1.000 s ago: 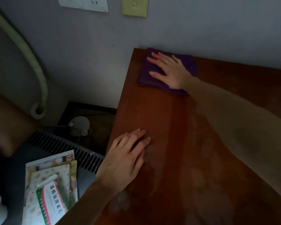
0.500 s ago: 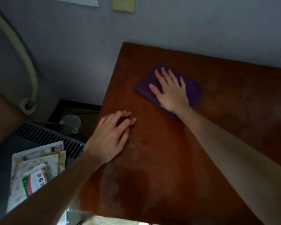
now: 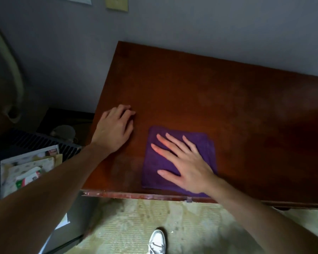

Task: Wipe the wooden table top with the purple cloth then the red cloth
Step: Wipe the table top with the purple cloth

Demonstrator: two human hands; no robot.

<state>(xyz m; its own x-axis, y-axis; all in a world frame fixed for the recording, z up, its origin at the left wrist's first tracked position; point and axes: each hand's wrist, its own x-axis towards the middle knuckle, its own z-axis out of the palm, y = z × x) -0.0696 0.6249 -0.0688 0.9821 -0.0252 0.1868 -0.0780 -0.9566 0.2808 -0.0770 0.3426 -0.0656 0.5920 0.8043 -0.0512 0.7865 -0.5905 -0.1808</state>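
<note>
Two hands are down on the wooden counter point(image 3: 200, 92) in the head view, and only one of them is working. My right hand point(image 3: 187, 165) lies flat on the folded purple cloth point(image 3: 154, 167), its grip spread wide, fingers fanned and pressing the cloth down rather than pinching it. The cloth sits near the front edge of the counter, toward its left end. My left hand point(image 3: 114, 129) rests bare on the wood just beside the cloth, fingers loosely curled, holding nothing, bracing me. I judge this the first step, the purple wipe, with the right stretch of the counter not yet covered. The next move calls for steady downward pressure while sliding away from the front lip, so the cloth does not slip off. No red cloth is in view.
</note>
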